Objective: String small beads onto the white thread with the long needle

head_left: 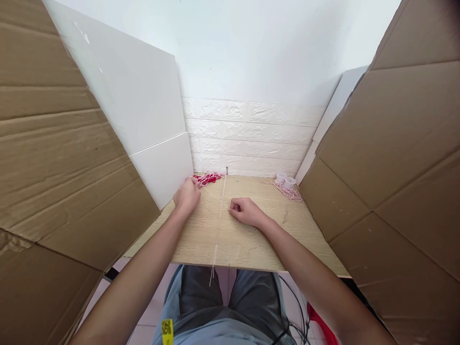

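A pale cord runs from a small dark peg at the back of the wooden table down over the front edge, where its ends hang. My left hand is closed at the back left, beside a pile of red and pink-white cord; a thin yellowish thread stretches from its fingertips to the pale cord. To the right of the cord, my right hand has its fingers curled in, and what they hold, if anything, is too small to name.
Two small clear containers and a bundle of pink cord lie at the back right. Large cardboard panels flank the table on both sides. A white brick-patterned wall stands behind.
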`<state>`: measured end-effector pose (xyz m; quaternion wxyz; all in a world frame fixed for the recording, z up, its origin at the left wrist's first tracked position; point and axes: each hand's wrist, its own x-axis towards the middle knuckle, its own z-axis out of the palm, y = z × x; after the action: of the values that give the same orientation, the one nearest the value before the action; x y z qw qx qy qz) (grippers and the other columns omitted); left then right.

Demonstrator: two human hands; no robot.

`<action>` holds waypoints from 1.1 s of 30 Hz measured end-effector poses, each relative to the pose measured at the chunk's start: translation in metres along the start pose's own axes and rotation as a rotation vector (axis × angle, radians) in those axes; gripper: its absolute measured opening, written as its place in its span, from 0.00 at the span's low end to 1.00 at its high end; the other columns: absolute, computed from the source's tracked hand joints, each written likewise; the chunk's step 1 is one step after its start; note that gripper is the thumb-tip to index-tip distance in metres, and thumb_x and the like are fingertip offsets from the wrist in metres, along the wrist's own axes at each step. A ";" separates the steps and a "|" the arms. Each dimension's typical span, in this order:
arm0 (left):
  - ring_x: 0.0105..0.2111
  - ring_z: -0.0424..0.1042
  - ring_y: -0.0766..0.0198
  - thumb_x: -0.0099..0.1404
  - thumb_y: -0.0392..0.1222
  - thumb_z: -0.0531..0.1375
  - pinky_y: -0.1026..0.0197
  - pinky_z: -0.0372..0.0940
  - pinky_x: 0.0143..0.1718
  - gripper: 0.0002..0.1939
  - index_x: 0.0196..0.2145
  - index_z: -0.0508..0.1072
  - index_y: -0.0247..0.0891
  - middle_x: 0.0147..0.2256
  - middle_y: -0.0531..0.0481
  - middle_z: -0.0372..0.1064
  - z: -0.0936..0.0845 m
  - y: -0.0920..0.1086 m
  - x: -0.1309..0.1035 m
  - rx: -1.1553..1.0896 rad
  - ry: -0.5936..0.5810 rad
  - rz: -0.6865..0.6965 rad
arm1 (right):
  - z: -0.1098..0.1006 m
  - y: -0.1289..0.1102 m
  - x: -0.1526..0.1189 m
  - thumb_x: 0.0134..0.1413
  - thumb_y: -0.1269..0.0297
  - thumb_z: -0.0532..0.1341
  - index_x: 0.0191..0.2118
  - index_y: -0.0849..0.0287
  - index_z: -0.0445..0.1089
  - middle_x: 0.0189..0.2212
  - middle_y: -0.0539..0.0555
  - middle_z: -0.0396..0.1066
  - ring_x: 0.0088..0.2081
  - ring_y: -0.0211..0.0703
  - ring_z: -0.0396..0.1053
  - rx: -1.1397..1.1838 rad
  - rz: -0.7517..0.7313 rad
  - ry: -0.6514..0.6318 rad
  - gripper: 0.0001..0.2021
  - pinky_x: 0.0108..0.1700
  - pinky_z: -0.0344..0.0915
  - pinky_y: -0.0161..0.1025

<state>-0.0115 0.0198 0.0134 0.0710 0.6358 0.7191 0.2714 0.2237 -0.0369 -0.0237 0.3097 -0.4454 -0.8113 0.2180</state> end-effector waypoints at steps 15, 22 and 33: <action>0.33 0.71 0.56 0.60 0.47 0.57 0.59 0.59 0.31 0.08 0.36 0.70 0.43 0.32 0.50 0.73 -0.001 0.006 -0.005 -0.067 -0.013 0.125 | 0.000 -0.002 -0.001 0.53 0.69 0.60 0.29 0.60 0.67 0.21 0.46 0.64 0.24 0.33 0.60 -0.003 0.028 0.011 0.03 0.28 0.52 0.31; 0.22 0.60 0.67 0.54 0.44 0.59 0.63 0.52 0.24 0.09 0.31 0.75 0.37 0.20 0.56 0.61 0.001 0.011 -0.015 -0.303 -0.388 0.498 | -0.002 -0.005 -0.002 0.54 0.69 0.60 0.29 0.60 0.67 0.22 0.47 0.65 0.24 0.33 0.60 0.001 0.033 0.011 0.03 0.28 0.52 0.31; 0.22 0.61 0.66 0.55 0.50 0.61 0.63 0.52 0.23 0.14 0.32 0.76 0.38 0.22 0.55 0.64 0.006 0.010 -0.019 -0.245 -0.649 0.534 | -0.002 -0.006 -0.002 0.54 0.68 0.60 0.30 0.60 0.68 0.22 0.47 0.65 0.25 0.33 0.60 -0.015 0.034 0.011 0.03 0.28 0.52 0.31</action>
<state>0.0031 0.0044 0.0090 0.2956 0.8387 0.4321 0.1498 0.2227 -0.0414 -0.0187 0.3072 -0.4626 -0.8034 0.2149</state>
